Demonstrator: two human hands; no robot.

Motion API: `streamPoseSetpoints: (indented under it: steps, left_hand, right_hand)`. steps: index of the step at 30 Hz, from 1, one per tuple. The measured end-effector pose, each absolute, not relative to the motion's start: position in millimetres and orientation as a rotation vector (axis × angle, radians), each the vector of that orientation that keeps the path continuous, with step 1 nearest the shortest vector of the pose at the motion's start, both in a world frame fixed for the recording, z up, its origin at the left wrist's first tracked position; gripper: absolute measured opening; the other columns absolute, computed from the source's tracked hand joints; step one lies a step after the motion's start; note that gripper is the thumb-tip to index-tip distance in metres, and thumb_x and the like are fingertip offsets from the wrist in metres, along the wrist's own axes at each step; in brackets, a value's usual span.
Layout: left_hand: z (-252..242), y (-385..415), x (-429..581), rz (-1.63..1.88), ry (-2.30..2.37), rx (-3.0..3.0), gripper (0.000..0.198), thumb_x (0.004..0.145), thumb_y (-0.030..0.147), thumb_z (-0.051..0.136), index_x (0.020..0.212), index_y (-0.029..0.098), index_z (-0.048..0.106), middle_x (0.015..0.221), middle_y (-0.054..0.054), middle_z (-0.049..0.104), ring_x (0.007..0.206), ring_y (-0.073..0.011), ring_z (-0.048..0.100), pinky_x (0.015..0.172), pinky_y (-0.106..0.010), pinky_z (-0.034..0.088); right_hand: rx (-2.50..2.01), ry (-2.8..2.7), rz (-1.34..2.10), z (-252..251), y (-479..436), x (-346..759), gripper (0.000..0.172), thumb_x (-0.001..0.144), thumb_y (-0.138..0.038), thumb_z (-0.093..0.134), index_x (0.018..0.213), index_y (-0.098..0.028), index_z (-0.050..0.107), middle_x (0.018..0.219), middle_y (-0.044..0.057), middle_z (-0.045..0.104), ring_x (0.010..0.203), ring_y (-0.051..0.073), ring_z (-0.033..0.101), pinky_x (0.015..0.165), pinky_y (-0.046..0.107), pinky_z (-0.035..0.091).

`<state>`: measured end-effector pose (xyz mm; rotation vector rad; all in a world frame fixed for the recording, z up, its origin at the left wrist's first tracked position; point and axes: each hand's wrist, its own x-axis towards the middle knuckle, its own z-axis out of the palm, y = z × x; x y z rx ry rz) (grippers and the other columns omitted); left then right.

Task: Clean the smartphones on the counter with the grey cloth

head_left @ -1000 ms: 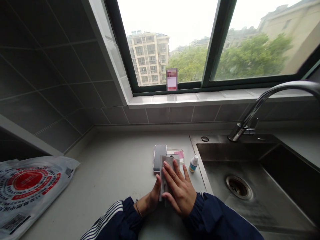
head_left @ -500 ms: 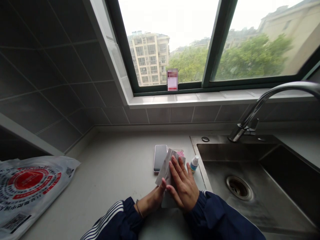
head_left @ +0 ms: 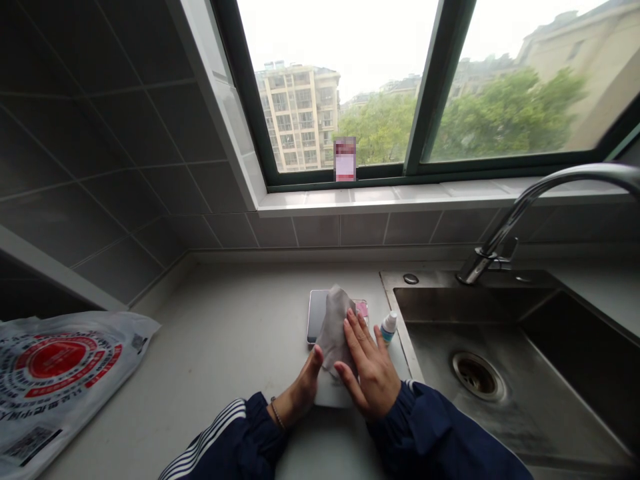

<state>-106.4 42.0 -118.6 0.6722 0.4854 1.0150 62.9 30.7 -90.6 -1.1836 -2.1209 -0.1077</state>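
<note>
Two hands close together above the tabletop [head_left: 235, 320]. Right hand [head_left: 373, 373]: fingers extended and laid along a crumpled grey cloth [head_left: 336, 323], curled around nothing visible; grip judged released, pressing only. Left hand [head_left: 304, 387]: thumb raised beside a flat pale item [head_left: 333, 395] partly under the cloth; unable to tell the grip's state, for want of a view of the fingers. Location of grey cloth: between the hands, over the flat pale item, far end overlapping a dark-screened phone [head_left: 317, 310] in view.

Risks, as judged. Sideways slip of the flat pale item, from uneven pressure against a possibly weak left hold. Bunching or loss of the cloth, from lack of a visible pinch. Knock to the small white-capped bottle [head_left: 389, 325], from fingertips just beside it; possible tumble toward the sink [head_left: 430, 357], given upright stance near the edge. Nudging of the phone or the clear case [head_left: 362, 308], from closeness to the cloth's far end.

Limits of inspection. Underside of flat pale item and its clearance from the tabletop: not visible. Clear case: largely covered. Cloth contact with phone: uncertain. Bottle label: too small to read. Plastic bag [head_left: 75, 373]: cut off at left, contents unseen.
</note>
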Motion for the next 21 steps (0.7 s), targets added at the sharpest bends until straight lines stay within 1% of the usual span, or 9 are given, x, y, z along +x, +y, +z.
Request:
streamPoseSetpoints:
  steps: [3, 5, 9, 13, 17, 21]
  left_hand:
    - [-118, 46, -104, 1.069, 0.470, 0.676, 0.065, 0.088, 0.055, 0.055, 0.138, 0.014, 0.053, 0.150, -0.011, 0.046, 0.149, -0.0259, 0.016, 0.123, -0.040, 0.008]
    - [-116, 48, -102, 1.078, 0.417, 0.625, 0.065, 0.088, 0.058, 0.052, 0.136, 0.014, 0.055, 0.149, -0.012, 0.046, 0.148, -0.0270, 0.019, 0.122, -0.040, 0.010]
    - [-107, 51, -98, 1.057, 0.302, 0.490, 0.066, 0.091, 0.060, 0.042, 0.141, 0.016, 0.050, 0.146, -0.013, 0.050, 0.144, -0.0306, 0.031, 0.119, -0.046, 0.021]
    - [-95, 51, -98, 1.025, 0.242, 0.417, 0.069, 0.091, 0.062, 0.039, 0.145, 0.018, 0.044, 0.142, -0.015, 0.054, 0.135, -0.0328, 0.045, 0.114, -0.049, 0.029]
    - [-86, 51, -100, 1.047, 0.268, 0.347, 0.068, 0.092, 0.061, 0.038, 0.141, 0.015, 0.048, 0.131, -0.018, 0.063, 0.121, -0.0334, 0.058, 0.109, -0.050, 0.037]
    - [-77, 50, -101, 1.123, 0.347, 0.298, 0.064, 0.092, 0.058, 0.040, 0.136, 0.013, 0.052, 0.116, -0.019, 0.069, 0.109, -0.0338, 0.065, 0.103, -0.052, 0.042]
  right_hand:
    - [-1.157, -2.124, -0.121, -90, 31, 63, 0.066, 0.099, -0.031, 0.042, 0.155, -0.010, 0.015, 0.156, 0.019, 0.029, 0.146, 0.035, 0.022, 0.109, 0.062, 0.031]
    - [-1.130, -2.143, -0.118, -90, 32, 63, 0.064, 0.099, -0.029, 0.042, 0.155, -0.010, 0.019, 0.155, 0.019, 0.030, 0.146, 0.035, 0.023, 0.109, 0.061, 0.033]
    - [-1.058, -2.186, -0.081, -90, 30, 63, 0.058, 0.098, -0.026, 0.043, 0.151, -0.009, 0.030, 0.154, 0.018, 0.034, 0.146, 0.035, 0.023, 0.110, 0.059, 0.034]
    - [-0.969, -2.217, -0.047, -86, 27, 64, 0.051, 0.096, -0.023, 0.045, 0.145, -0.011, 0.042, 0.150, 0.015, 0.041, 0.146, 0.034, 0.024, 0.111, 0.058, 0.034]
    - [-0.896, -2.240, -0.019, -79, 24, 65, 0.042, 0.095, -0.022, 0.047, 0.135, -0.013, 0.054, 0.146, 0.013, 0.048, 0.144, 0.032, 0.030, 0.112, 0.057, 0.033]
    - [-0.818, -2.220, 0.029, -72, 20, 65, 0.032, 0.094, -0.019, 0.049, 0.122, -0.016, 0.062, 0.136, 0.010, 0.059, 0.139, 0.028, 0.041, 0.115, 0.055, 0.030]
